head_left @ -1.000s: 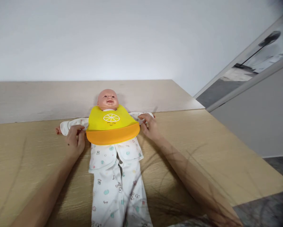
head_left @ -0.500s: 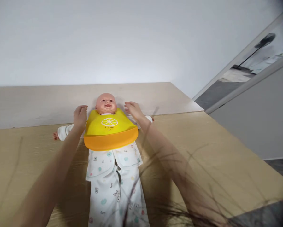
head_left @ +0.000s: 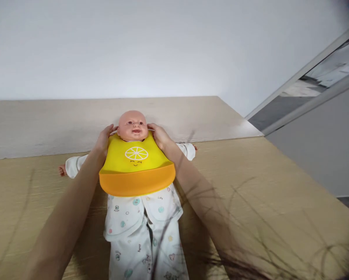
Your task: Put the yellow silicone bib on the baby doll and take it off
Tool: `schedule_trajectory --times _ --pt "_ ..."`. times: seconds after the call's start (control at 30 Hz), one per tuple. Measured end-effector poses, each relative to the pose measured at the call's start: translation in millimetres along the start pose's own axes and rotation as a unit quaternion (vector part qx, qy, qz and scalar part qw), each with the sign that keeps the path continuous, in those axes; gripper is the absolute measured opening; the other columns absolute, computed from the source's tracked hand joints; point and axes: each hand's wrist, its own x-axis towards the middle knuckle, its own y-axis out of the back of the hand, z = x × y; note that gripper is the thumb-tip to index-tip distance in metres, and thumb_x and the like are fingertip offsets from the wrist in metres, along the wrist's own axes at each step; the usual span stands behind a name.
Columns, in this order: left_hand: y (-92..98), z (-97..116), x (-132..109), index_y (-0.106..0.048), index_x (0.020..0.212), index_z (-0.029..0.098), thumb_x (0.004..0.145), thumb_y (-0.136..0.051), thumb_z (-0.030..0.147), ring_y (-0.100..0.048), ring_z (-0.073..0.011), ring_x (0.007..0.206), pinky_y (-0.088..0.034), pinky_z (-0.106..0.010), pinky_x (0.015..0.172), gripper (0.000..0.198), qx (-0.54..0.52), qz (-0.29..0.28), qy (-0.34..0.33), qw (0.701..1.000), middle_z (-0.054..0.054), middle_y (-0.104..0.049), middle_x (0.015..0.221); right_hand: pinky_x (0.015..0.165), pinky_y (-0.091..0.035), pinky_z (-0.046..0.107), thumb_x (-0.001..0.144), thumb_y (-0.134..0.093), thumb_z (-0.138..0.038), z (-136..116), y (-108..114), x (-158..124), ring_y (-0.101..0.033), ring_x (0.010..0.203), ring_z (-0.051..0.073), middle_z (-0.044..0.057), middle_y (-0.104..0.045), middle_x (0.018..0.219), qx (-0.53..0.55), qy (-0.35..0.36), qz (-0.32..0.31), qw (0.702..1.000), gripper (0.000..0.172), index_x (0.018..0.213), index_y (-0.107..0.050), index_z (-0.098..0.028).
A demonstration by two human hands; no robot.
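Note:
A baby doll (head_left: pixel 132 118) lies on its back, face up, in a white printed top and trousers. Around its neck sits a yellow bib (head_left: pixel 120 149) with a white citrus slice, a smiling face and an orange catch pocket (head_left: pixel 137 182). At the left of the doll's neck, my left hand (head_left: pixel 104 138) has its fingers closed on the bib's upper edge. On the opposite side, my right hand (head_left: pixel 160 136) grips the bib's edge beside the doll's cheek. Some fingertips of both hands are hidden behind the bib and the head.
The doll lies on a light wooden table (head_left: pixel 235 182), with a paler board (head_left: pixel 46 124) behind its head. A white wall (head_left: pixel 133 46) rises beyond. At the right is a framed glass panel (head_left: pixel 302 91). Dark strands of hair cross the lower right.
Both hands have moved inward from beside the doll to the bib at its neck. The doll and bib look slightly larger in view.

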Motion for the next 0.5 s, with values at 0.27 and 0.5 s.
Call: schedule_trajectory --times 0.27,0.5 --pt "-2.5 -7.2 -3.0 -0.07 0.128 0.018 0.082 -0.067 0.04 -0.077 -0.0359 0.094 -0.065 -0.047 0.084 0.051 -0.049 -0.063 -0.002 0.997 -0.009 -0.08 0.098 0.092 -0.055 0.033 0.075 -0.069 -0.029 -1.5 -9.0 -15.0 -0.07 0.094 0.021 0.001 -0.078 0.091 0.052 0.107 0.08 0.99 0.021 0.092 -0.075 -0.018" --pt "4.3 -23.5 9.2 -0.063 0.141 0.02 0.068 -0.069 0.023 -0.076 -0.032 0.102 -0.063 -0.041 0.086 0.074 -0.071 -0.098 -0.005 0.993 -0.007 -0.08 0.114 0.096 -0.05 0.028 0.071 -0.068 -0.023 11.3 -4.0 -22.3 -0.067 0.101 0.019 0.0 -0.078 0.093 0.046 0.149 0.167 0.974 0.019 0.087 -0.076 -0.016"
